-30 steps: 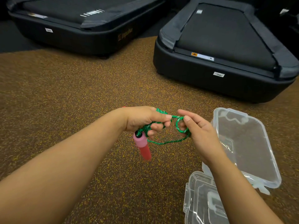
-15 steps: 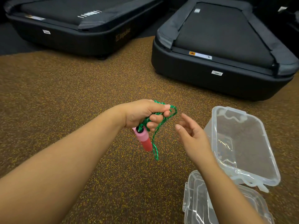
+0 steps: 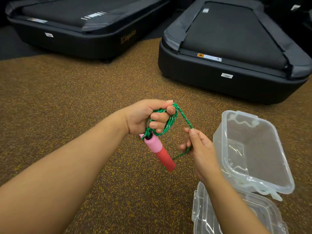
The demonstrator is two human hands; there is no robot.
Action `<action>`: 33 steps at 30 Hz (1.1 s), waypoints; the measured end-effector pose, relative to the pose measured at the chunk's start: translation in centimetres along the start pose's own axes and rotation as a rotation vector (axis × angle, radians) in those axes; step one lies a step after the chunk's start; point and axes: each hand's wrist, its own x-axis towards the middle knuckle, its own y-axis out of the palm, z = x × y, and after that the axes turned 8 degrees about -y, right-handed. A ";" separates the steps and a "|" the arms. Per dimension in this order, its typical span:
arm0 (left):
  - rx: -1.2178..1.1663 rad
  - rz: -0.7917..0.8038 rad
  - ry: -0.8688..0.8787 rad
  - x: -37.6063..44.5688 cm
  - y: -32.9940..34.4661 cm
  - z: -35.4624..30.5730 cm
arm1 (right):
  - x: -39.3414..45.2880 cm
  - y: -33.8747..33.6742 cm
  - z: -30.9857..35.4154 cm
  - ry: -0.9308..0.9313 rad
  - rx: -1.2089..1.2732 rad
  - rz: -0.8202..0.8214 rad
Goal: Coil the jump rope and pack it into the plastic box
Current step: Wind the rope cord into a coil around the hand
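Observation:
My left hand [image 3: 148,118] is closed around several green coils of the jump rope [image 3: 170,121], held above the floor. A pink and red handle [image 3: 159,152] hangs down from that bundle. To the right and lower, my right hand [image 3: 198,152] pinches the loose strand of the same rope, which runs up to the coil. The clear plastic box [image 3: 253,179] stands open and empty on the floor just right of my right hand. Its clear lid [image 3: 202,215] lies flat in front of the box, partly under my right forearm.
Speckled brown rubber flooring [image 3: 67,102] stretches to the left and ahead. Two black treadmill bases stand at the back, one at the far left [image 3: 81,41] and one at the right [image 3: 219,78], close behind the box.
My right hand let go of the strand half a second ago and has now pinched it again lower down. The left hand has lifted and tilted, and the handle hangs more to the right.

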 end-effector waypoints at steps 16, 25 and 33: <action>-0.038 -0.434 0.105 2.4 0.5 0.7 | -3.0 4.2 2.8 -0.421 -0.961 0.423; 0.090 -0.433 0.023 2.8 0.3 1.2 | -1.0 2.7 4.9 -0.236 -0.483 0.352; 0.279 -0.114 -0.138 0.9 0.7 0.8 | 0.9 1.4 7.0 -0.274 -0.396 0.218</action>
